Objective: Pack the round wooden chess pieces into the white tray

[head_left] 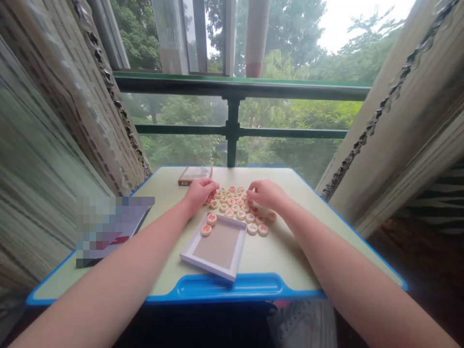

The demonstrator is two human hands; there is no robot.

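Note:
Several round wooden game discs (235,208) with red or dark characters lie in a loose heap on the pale table (275,251). My left hand (200,192) rests curled on the heap's left side, fingers closed over discs. My right hand (265,193) is curled on the heap's right side, fingertips pinched together at a disc. A shallow white tray (217,246) lies in front of the heap, with two discs (209,224) in its far left corner.
A brown flat box (194,175) lies at the table's far edge by the window railing (232,89). A blurred-out flat object (108,227) sits at the table's left edge. A blue groove (232,286) runs along the near edge. Curtains hang on both sides.

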